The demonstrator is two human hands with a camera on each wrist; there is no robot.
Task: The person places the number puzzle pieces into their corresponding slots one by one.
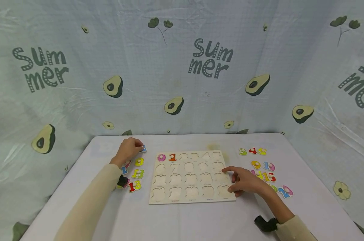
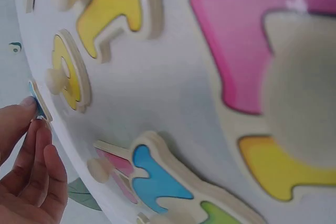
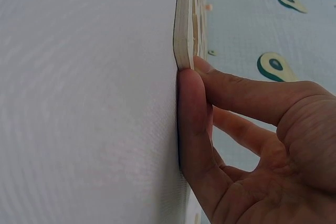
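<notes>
In the head view, a pale wooden board (image 1: 200, 201) with rows of shaped recesses lies on the table; a pink 0 (image 1: 161, 157) and a red 1 (image 1: 172, 157) sit in its top row. Beyond the board's upper left, my left hand (image 1: 129, 150) pinches a small blue piece (image 1: 144, 149). The left wrist view shows thumb and fingertips of that hand (image 2: 32, 174) on the blue piece (image 2: 39, 107); its number is hidden. My right hand (image 1: 245, 180) grips the board's near right corner, index finger stretched over its right side. In the right wrist view, this hand (image 3: 252, 129) pinches the board edge (image 3: 184, 35).
Left of the board lie several coloured number pieces, among them a yellow-green 13 (image 1: 138, 173) and a red-yellow piece (image 1: 134, 186). More lie on the right, including a green 3 (image 1: 243, 152), a red 4 (image 1: 252, 151) and a blue-pink 20 (image 1: 285, 191). A patterned curtain surrounds the table.
</notes>
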